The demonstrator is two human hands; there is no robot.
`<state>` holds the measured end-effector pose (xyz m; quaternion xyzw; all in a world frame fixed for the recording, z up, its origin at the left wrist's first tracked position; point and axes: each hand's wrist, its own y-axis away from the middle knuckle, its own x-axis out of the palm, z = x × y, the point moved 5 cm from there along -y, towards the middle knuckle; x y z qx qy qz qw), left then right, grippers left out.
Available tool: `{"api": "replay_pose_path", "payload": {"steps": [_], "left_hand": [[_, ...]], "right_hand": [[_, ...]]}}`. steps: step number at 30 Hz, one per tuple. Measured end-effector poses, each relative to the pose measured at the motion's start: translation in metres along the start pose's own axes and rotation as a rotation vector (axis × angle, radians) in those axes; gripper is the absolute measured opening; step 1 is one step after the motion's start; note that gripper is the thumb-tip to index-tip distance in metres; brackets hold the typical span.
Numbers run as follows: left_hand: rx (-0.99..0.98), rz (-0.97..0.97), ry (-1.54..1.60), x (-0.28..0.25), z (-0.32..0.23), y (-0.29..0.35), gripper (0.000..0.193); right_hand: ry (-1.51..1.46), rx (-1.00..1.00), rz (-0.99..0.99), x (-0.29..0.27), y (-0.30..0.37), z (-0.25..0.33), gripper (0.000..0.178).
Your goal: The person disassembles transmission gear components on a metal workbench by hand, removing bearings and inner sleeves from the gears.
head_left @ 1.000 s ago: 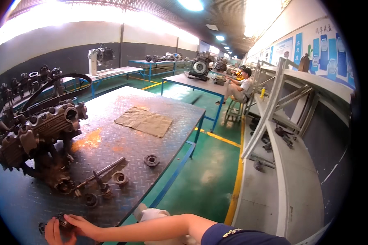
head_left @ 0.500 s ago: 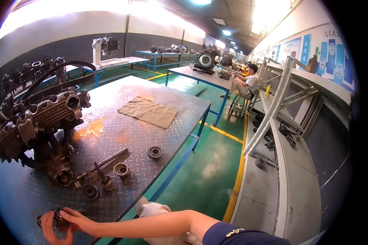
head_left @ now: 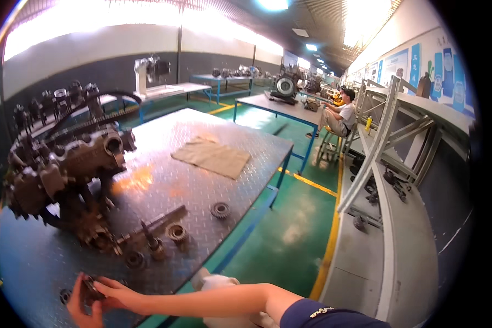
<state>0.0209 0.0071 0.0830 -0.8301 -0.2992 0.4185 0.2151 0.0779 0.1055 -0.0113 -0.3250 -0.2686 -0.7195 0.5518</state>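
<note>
At the near left of the metal-topped table, my left hand [head_left: 78, 310] and my right hand [head_left: 115, 295] are closed around a dark metal part [head_left: 93, 290]. Fingers cover much of it, and its exact kind cannot be made out. A small dark ring-shaped part [head_left: 65, 296] lies just left of my left hand. Farther in are a dark gear [head_left: 134, 259], an upright stubby toothed shaft [head_left: 156, 249], a lighter ring gear [head_left: 176, 233] and a long thin shaft [head_left: 161, 221]. Another gear [head_left: 220, 210] lies apart, nearer the table's right edge.
A large engine [head_left: 65, 169] with a black belt [head_left: 112, 94] stands on the left of the table [head_left: 257, 147]. A tan cloth [head_left: 212, 157] lies toward the back. A person [head_left: 341, 112] sits at another bench [head_left: 279, 107]. A grey metal rack [head_left: 385, 131] is on the right.
My view has swung slightly left, so the scene sits farther right. Both hands still grip the dark part, which now looks more upright between the fingers.
</note>
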Motion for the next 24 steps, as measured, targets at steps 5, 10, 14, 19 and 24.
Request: {"api": "replay_pose_path", "payload": {"steps": [5,10,14,19,24], "left_hand": [[0.041,-0.016,0.096,0.009,0.004,0.0,0.047],[0.193,-0.038,-0.069,0.005,0.004,0.001,0.049],[0.105,-0.028,-0.076,0.004,0.009,0.005,0.048],[0.12,0.016,-0.104,0.006,0.007,0.001,0.044],[0.068,0.02,-0.143,0.008,0.061,0.02,0.06]], "right_hand": [[0.022,-0.007,0.043,-0.002,-0.002,0.006,0.06],[0.08,-0.015,0.06,-0.005,0.001,0.009,0.048],[0.192,-0.08,0.006,-0.01,0.0,0.008,0.047],[0.199,-0.087,0.025,-0.016,-0.003,0.004,0.051],[0.237,0.012,0.057,-0.014,-0.002,0.005,0.056]]}}
